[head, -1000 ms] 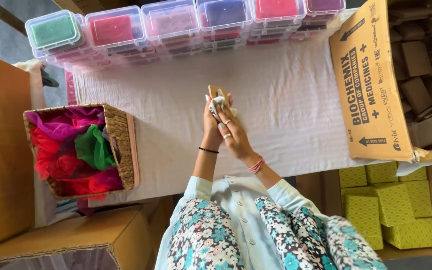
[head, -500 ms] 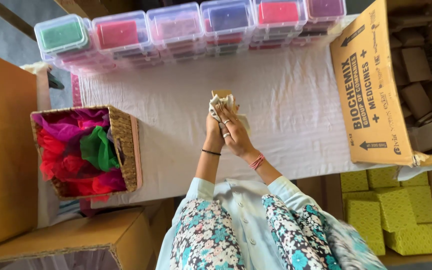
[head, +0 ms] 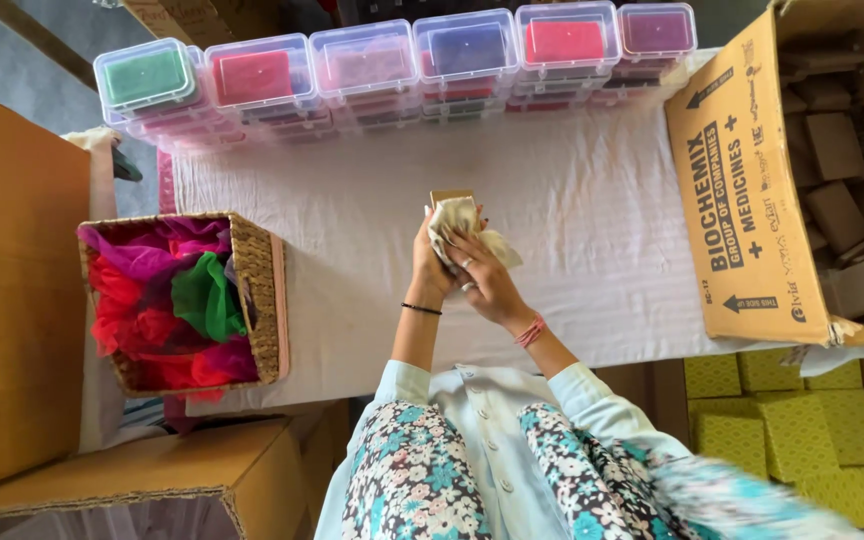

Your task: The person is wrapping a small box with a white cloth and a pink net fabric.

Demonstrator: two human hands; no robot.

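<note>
Over the white cloth-covered table (head: 592,250), both of my hands meet around a small tan box (head: 450,198) and a pale cream cloth (head: 462,228). My left hand (head: 430,262) grips the box from the left side. My right hand (head: 484,275) presses the cloth against the box, and a loose end of the cloth hangs out to the right. Most of the box is hidden by cloth and fingers.
A wicker basket (head: 262,300) of coloured fabric pieces stands at the left. Several clear lidded boxes (head: 392,60) with coloured contents line the far edge. An open cardboard carton (head: 752,190) of small tan boxes sits at the right, yellow-green boxes (head: 782,430) below it, and brown cartons (head: 12,290) at left.
The hands stay together at the same spot on the table; the cloth has shifted around the box and more of it hangs to the right.
</note>
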